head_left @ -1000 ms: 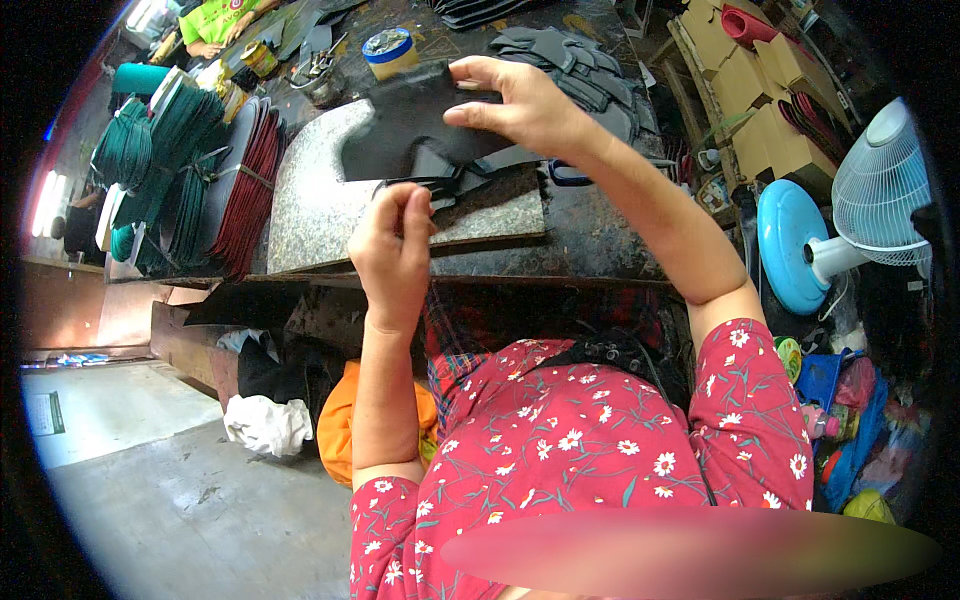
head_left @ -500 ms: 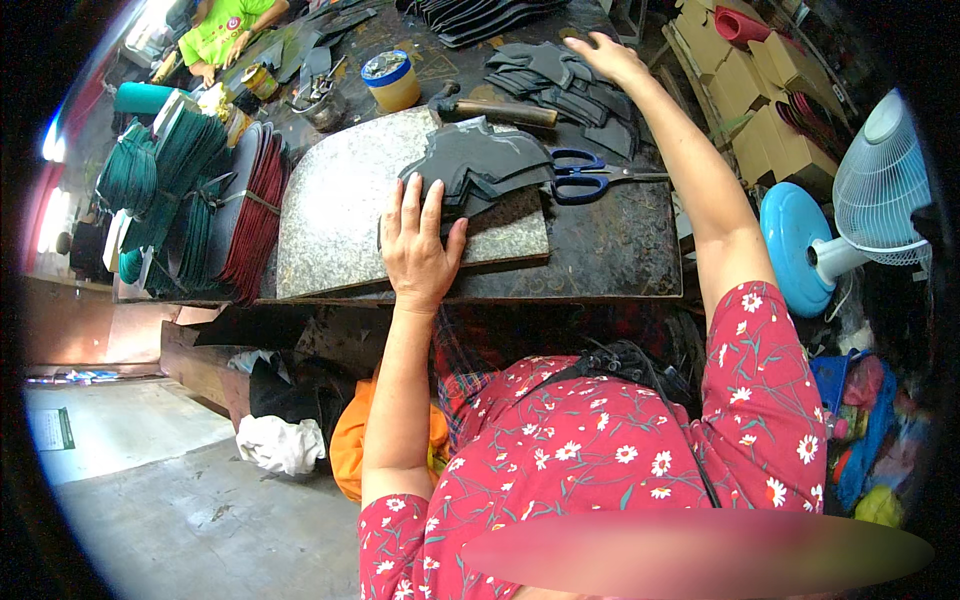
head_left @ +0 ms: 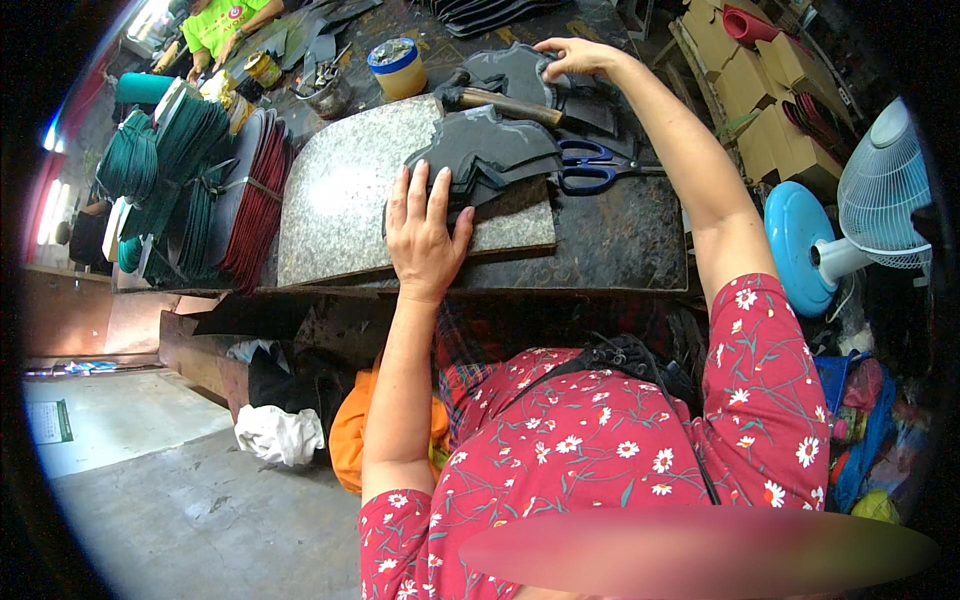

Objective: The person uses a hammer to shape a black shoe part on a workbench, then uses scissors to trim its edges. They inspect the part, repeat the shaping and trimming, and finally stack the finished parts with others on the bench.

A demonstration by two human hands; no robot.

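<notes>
My left hand (head_left: 427, 240) lies flat with its fingers spread, the tips on the near edge of a stack of dark grey cut sheet pieces (head_left: 485, 148). The stack rests on a speckled stone slab (head_left: 330, 190). At the back of the table my right hand (head_left: 580, 60) pinches the edge of other dark grey cut pieces (head_left: 508, 72), thumb on the near side. A hammer (head_left: 505, 103) with a wooden handle lies between the two groups. Blue-handled scissors (head_left: 590, 168) lie right of the slab.
Bundles of green strips (head_left: 185, 185) and red-edged sheets (head_left: 262, 195) stand left of the slab. Behind it are a blue-rimmed tub (head_left: 396, 70) and a tool pot (head_left: 326, 95). A co-worker in a green shirt (head_left: 215, 25) is at the far left. A blue fan (head_left: 795, 245) stands right.
My right hand has come left and closed on the far grey pieces, which have shifted left toward the hammer. My left hand stays on the slab's stack.
</notes>
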